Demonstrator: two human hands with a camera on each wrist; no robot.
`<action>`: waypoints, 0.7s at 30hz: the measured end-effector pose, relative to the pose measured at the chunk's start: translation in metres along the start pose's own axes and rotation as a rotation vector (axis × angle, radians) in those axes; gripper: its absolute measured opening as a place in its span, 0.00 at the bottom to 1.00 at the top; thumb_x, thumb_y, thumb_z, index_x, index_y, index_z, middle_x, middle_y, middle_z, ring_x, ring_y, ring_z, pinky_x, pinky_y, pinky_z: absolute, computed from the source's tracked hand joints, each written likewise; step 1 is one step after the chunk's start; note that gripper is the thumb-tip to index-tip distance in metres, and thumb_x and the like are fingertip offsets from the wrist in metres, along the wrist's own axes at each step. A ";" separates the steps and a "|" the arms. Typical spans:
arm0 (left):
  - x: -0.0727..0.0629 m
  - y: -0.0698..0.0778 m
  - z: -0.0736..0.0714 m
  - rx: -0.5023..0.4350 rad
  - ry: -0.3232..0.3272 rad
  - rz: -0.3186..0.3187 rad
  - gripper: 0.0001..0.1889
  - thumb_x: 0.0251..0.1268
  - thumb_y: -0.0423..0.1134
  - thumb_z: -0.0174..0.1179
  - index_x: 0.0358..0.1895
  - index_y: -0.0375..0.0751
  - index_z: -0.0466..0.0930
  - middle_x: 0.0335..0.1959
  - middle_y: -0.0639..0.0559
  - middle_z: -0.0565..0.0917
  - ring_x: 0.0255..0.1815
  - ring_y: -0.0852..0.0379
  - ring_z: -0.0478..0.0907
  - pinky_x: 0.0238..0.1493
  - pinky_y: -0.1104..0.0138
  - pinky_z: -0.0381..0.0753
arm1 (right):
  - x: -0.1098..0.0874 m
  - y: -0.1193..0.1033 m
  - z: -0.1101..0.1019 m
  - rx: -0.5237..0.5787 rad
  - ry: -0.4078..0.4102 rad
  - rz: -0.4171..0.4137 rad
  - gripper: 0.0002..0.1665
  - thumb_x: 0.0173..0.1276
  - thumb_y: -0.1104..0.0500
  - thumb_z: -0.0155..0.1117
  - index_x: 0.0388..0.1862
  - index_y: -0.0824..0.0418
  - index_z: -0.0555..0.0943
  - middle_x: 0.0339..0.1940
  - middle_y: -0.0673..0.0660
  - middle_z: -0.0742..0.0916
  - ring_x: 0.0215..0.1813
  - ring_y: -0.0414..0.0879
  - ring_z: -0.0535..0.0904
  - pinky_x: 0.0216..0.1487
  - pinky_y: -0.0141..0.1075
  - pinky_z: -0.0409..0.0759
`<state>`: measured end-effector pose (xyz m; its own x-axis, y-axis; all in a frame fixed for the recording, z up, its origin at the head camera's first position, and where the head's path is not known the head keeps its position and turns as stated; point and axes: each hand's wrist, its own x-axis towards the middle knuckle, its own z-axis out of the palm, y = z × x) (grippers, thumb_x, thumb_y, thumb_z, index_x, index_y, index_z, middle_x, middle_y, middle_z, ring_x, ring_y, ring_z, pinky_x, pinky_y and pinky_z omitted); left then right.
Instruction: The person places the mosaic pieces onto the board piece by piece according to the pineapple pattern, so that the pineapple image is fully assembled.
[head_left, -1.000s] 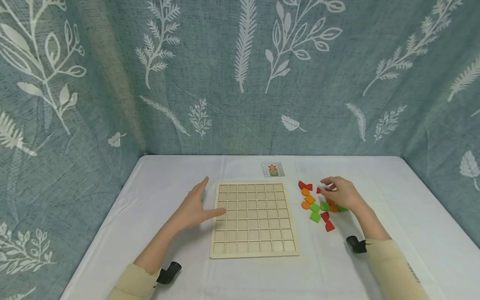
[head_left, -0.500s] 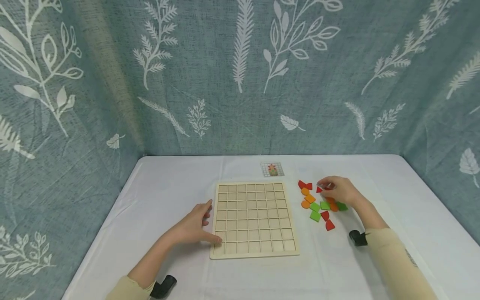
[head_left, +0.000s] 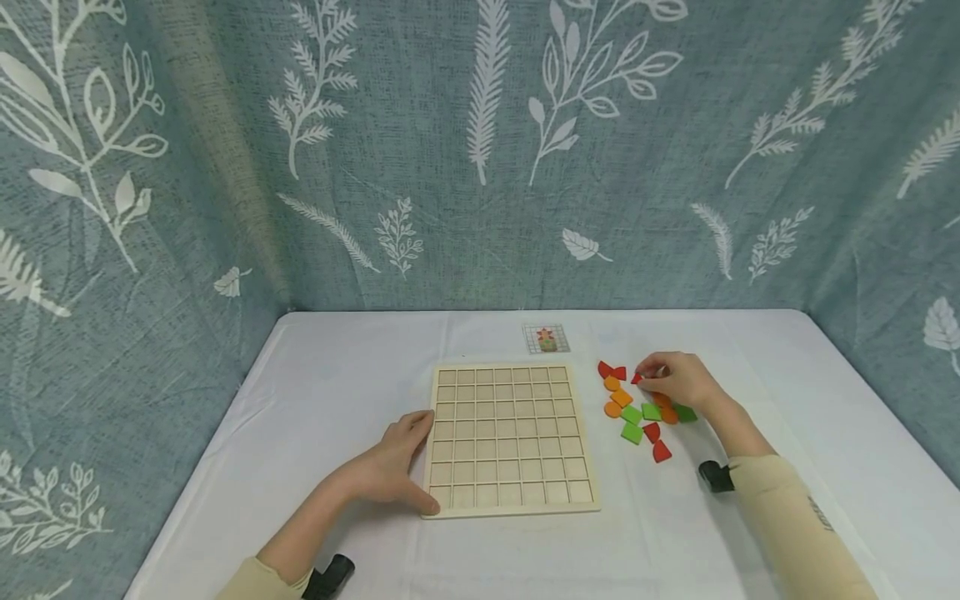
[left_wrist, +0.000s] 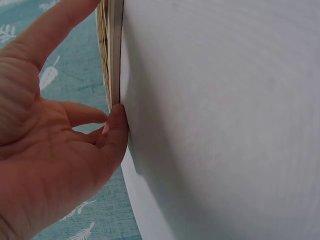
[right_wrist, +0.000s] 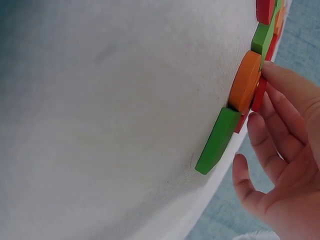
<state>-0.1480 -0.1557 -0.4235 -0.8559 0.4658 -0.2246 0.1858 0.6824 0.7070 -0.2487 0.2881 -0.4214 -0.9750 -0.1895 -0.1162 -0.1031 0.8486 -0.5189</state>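
Observation:
A wooden grid board (head_left: 506, 450) lies flat on the white table. My left hand (head_left: 386, 467) is at its left side, thumb on the lower left corner and the other fingers along the left edge. The left wrist view shows the fingertips of my left hand (left_wrist: 75, 130) against the board's side (left_wrist: 116, 55). To the right of the board, my right hand (head_left: 678, 379) pinches a small red triangular piece (head_left: 636, 379) by its fingertips. In the right wrist view the right hand (right_wrist: 287, 130) hides much of what it holds, close to an orange round piece (right_wrist: 245, 82).
Several flat pieces lie loosely together near my right hand: red quarter-shaped (head_left: 662, 452), orange (head_left: 621, 398) and green (head_left: 632, 433). Behind the board lies a small pattern card (head_left: 546, 338). A blue-green leaf-print curtain (head_left: 450, 250) hangs at the table's back and sides.
My left hand has come down from above the board's left side towards me and now touches its edge and lower corner. The right fingertips have closed on the red triangular piece.

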 end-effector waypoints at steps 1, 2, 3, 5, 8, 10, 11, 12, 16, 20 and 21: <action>0.000 0.000 0.000 0.007 -0.002 -0.003 0.68 0.34 0.47 0.81 0.76 0.26 0.43 0.76 0.33 0.47 0.75 0.34 0.44 0.68 0.40 0.55 | 0.000 -0.001 0.000 -0.009 0.001 0.002 0.11 0.67 0.59 0.66 0.46 0.64 0.83 0.35 0.55 0.82 0.34 0.49 0.71 0.31 0.37 0.74; 0.000 0.000 0.000 0.009 -0.005 -0.004 0.68 0.34 0.47 0.81 0.76 0.27 0.43 0.76 0.33 0.46 0.75 0.34 0.43 0.68 0.40 0.54 | 0.000 -0.001 0.000 -0.020 0.002 0.003 0.12 0.67 0.59 0.66 0.46 0.64 0.83 0.35 0.55 0.82 0.34 0.49 0.71 0.31 0.36 0.74; -0.001 0.001 0.000 0.011 -0.007 -0.006 0.68 0.34 0.47 0.81 0.76 0.27 0.43 0.76 0.34 0.46 0.75 0.34 0.43 0.68 0.40 0.54 | 0.000 -0.002 -0.001 -0.029 0.001 0.005 0.12 0.67 0.58 0.67 0.45 0.64 0.84 0.35 0.55 0.83 0.33 0.49 0.71 0.31 0.37 0.74; -0.001 0.002 0.000 0.009 -0.010 -0.010 0.68 0.33 0.47 0.82 0.76 0.27 0.43 0.76 0.33 0.46 0.75 0.34 0.42 0.68 0.39 0.54 | 0.000 -0.003 -0.001 -0.055 0.005 0.005 0.13 0.67 0.57 0.67 0.45 0.64 0.84 0.34 0.55 0.83 0.32 0.48 0.72 0.31 0.37 0.74; -0.003 0.002 0.000 0.007 -0.016 -0.011 0.69 0.32 0.47 0.82 0.76 0.27 0.42 0.76 0.33 0.45 0.75 0.34 0.43 0.68 0.39 0.53 | 0.000 -0.003 -0.001 -0.088 0.020 -0.004 0.14 0.65 0.54 0.68 0.44 0.63 0.84 0.33 0.54 0.84 0.31 0.47 0.74 0.32 0.37 0.75; -0.003 0.002 0.001 0.007 -0.020 -0.012 0.70 0.32 0.47 0.82 0.76 0.27 0.42 0.77 0.33 0.45 0.75 0.34 0.43 0.68 0.39 0.53 | -0.001 -0.004 0.000 -0.095 0.039 -0.009 0.15 0.65 0.53 0.69 0.44 0.63 0.85 0.34 0.54 0.85 0.32 0.47 0.75 0.34 0.38 0.77; -0.003 0.002 0.001 0.010 -0.022 -0.011 0.70 0.31 0.48 0.83 0.76 0.26 0.42 0.77 0.34 0.45 0.75 0.35 0.43 0.68 0.39 0.54 | -0.001 -0.004 0.001 -0.086 0.049 -0.011 0.15 0.65 0.53 0.69 0.44 0.63 0.85 0.34 0.55 0.86 0.32 0.47 0.76 0.34 0.38 0.77; -0.003 0.002 0.001 0.012 -0.023 -0.011 0.70 0.31 0.48 0.83 0.76 0.26 0.42 0.77 0.34 0.45 0.74 0.35 0.44 0.68 0.40 0.54 | -0.001 -0.006 0.002 -0.068 0.056 -0.016 0.16 0.65 0.54 0.69 0.44 0.64 0.85 0.35 0.56 0.86 0.33 0.47 0.77 0.36 0.39 0.79; -0.003 0.001 0.001 0.021 -0.023 -0.009 0.70 0.31 0.48 0.83 0.76 0.25 0.42 0.77 0.34 0.45 0.74 0.36 0.45 0.69 0.41 0.55 | -0.004 -0.013 0.007 0.030 0.075 -0.043 0.17 0.65 0.54 0.69 0.46 0.66 0.84 0.38 0.59 0.87 0.37 0.49 0.81 0.38 0.40 0.82; -0.003 0.001 0.001 0.022 -0.021 -0.010 0.71 0.30 0.48 0.83 0.75 0.25 0.42 0.76 0.33 0.45 0.74 0.36 0.45 0.69 0.42 0.55 | -0.005 -0.026 0.013 0.113 0.069 -0.069 0.19 0.65 0.53 0.69 0.47 0.65 0.84 0.37 0.58 0.88 0.37 0.49 0.83 0.38 0.40 0.81; -0.002 0.001 0.001 0.021 -0.021 -0.011 0.71 0.30 0.48 0.83 0.75 0.25 0.42 0.76 0.33 0.45 0.74 0.36 0.45 0.68 0.42 0.55 | -0.005 -0.030 0.015 0.136 0.065 -0.072 0.19 0.65 0.53 0.69 0.48 0.65 0.84 0.36 0.57 0.88 0.37 0.48 0.83 0.37 0.40 0.81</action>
<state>-0.1452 -0.1554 -0.4231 -0.8477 0.4699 -0.2462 0.1871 0.6991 0.6901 -0.2377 0.2561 -0.4179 -0.9771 -0.2115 -0.0217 -0.1501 0.7587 -0.6339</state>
